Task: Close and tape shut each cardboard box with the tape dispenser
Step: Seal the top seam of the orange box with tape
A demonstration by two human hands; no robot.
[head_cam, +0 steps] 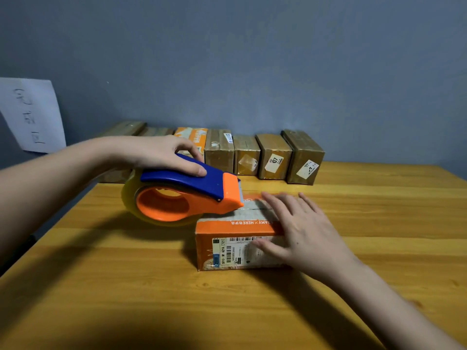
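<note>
Here the left hand (pixel 161 154) grips the blue-and-orange tape dispenser (pixel 184 192) from above, fingers curled over its handle, with the orange nose set on the left end of the orange cardboard box (pixel 235 238) that sits mid-table. The right hand (pixel 300 231) lies flat on the box, fingers straight and spread across the top, thumb down the near side, holding nothing. To do the stroke well, I'd judge the nose should stay pressed along the centre seam and be drawn in one straight pull towards the right, so the right hand must slide clear ahead of it while keeping the flaps down; right now those fingers cover the very line the tape has to follow. Whether any tape is already stuck to the top is hard to tell from this angle. Along the wall stands a row of boxes (pixel 273 157), well apart from the work, on the wooden table (pixel 126 286). A sheet of paper (pixel 32 114) hangs at the left.
</note>
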